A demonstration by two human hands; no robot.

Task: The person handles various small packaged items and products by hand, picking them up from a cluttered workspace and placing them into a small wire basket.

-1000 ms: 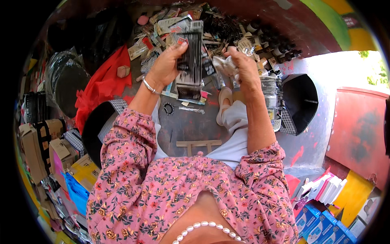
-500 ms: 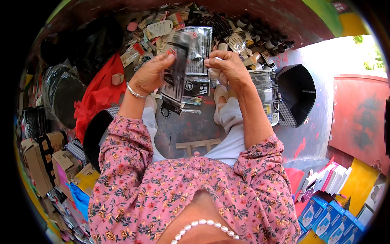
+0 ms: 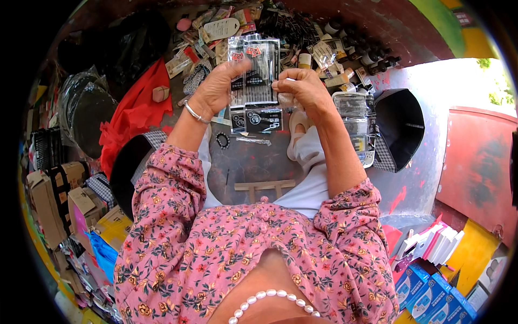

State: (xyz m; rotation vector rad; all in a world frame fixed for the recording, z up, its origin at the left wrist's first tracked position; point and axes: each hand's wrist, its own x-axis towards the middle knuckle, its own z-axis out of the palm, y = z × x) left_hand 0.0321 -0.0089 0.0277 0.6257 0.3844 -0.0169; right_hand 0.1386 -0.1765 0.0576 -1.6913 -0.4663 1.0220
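Observation:
In front of me two flat plastic packets, clear with black printing and small red marks, lie one over the other, almost lined up. My left hand grips the rear one along its left side, thumb across the front. With thumb and fingertips, my right hand pinches the right edge of the front packet. What is inside the packets is hard to make out. Below them on the floor lie a dark beaded bracelet and a thin clear strip.
Mixed small packaged goods heap up beyond my hands, with dark bottles to their right. A clear-lidded case stands beside a black-lined open bin. Red cloth and cardboard boxes are at left; blue boxes at lower right.
My left hand has brought its tilted packet up and rightward, upright behind the other one. The right hand keeps its pinch almost in place.

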